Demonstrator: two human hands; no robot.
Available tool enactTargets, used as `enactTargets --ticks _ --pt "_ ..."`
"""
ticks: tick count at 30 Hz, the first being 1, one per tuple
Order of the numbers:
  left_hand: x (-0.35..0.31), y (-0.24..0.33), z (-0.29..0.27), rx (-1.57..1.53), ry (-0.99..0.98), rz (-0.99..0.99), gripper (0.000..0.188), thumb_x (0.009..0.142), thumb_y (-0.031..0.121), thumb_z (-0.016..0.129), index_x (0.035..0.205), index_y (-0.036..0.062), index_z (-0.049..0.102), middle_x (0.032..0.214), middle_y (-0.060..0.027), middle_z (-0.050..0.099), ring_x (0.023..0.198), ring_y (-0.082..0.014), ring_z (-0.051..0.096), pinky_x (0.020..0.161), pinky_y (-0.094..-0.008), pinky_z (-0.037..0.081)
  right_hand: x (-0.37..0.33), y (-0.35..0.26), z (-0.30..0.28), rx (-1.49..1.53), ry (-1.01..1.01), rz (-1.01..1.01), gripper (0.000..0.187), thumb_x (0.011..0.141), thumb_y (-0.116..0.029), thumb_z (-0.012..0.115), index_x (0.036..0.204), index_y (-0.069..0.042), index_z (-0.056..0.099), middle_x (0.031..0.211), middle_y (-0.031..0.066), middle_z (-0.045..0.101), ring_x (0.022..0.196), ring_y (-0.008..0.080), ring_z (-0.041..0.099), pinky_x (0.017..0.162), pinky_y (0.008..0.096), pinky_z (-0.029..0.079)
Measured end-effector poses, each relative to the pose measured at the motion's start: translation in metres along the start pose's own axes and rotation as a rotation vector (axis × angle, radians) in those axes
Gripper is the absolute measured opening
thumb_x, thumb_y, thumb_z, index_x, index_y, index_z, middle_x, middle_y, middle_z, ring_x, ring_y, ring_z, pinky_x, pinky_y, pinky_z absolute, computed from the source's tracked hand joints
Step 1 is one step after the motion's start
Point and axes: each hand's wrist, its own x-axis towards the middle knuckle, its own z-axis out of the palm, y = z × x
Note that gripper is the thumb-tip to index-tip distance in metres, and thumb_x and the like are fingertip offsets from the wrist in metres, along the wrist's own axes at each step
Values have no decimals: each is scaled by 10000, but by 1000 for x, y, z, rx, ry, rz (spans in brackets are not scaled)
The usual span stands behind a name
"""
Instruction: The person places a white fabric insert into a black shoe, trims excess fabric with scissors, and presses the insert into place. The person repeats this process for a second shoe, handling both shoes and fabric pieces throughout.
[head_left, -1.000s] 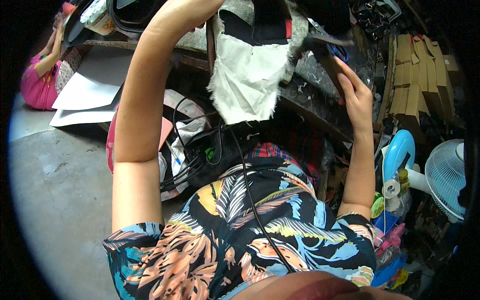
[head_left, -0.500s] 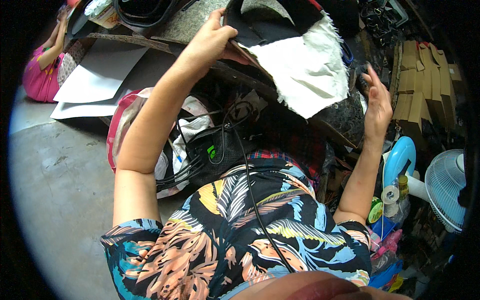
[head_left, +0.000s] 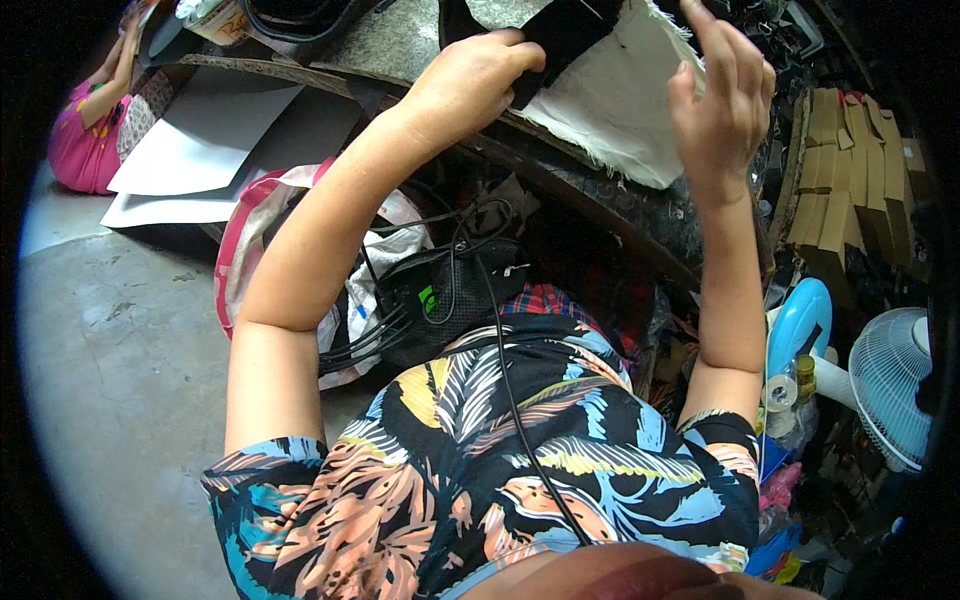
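A piece of black material (head_left: 570, 48) backed with white frayed-edged cloth (head_left: 610, 110) lies at the front edge of the workbench, near the top of the view. My left hand (head_left: 470, 85) is closed over its left side, the fingertips curled onto the black part and partly hidden. At the cloth's right side, my right hand (head_left: 722, 110) is raised with fingers stretched and apart, nothing in them. Whether it touches the cloth, I cannot tell. The upper part of the piece runs out of view.
Grey stone slab (head_left: 390, 45) and black strap rolls (head_left: 300, 20) lie on the bench. White sheets (head_left: 190, 150) sit on a shelf at left. Brown cardboard pieces (head_left: 830, 180) and a fan (head_left: 890, 375) stand right. A cable-filled bag (head_left: 430, 290) rests before me; another person (head_left: 90, 140) sits far left.
The black-and-white piece has come down flatter onto the bench, moving away from me. My left hand has turned over on top of it; my right hand has moved up and left toward the cloth.
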Motion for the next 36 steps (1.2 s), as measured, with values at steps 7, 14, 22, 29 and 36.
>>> enactTargets --ticks 7,14,22,29,36 --pt "10 11 6 152 32 -154 225 748 240 782 862 55 721 853 -141 673 854 -335 692 775 -418 565 -51 -53 52 521 -269 84 309 794 -44 699 1096 -109 711 971 66 717 946 258 677 825 373 557" --pt "13 5 4 121 23 -110 133 765 199 726 815 76 734 821 -150 689 795 -325 709 775 -420 569 -59 -42 57 574 -243 31 170 827 -157 734 993 -120 739 1009 56 721 963 253 673 854 364 554" --pt "23 -6 -7 -37 -129 -183 306 789 331 747 800 26 736 811 -181 701 818 -353 699 777 -445 552 -59 -46 54 560 -277 90 209 818 -223 751 1010 -141 746 997 40 704 968 246 659 845 361 552" --pt "16 5 -11 38 -95 -35 259 732 263 760 795 15 722 795 -184 666 810 -347 689 769 -420 558 -52 -48 45 460 -301 -83 279 806 -285 764 1056 -162 746 1043 39 674 996 234 636 854 356 541" --pt "21 4 -10 28 -128 -116 300 760 306 769 802 24 675 827 -171 663 812 -346 677 739 -426 546 -49 -57 50 416 -368 1 244 818 -262 763 1025 -134 768 991 44 696 924 231 639 812 352 550"
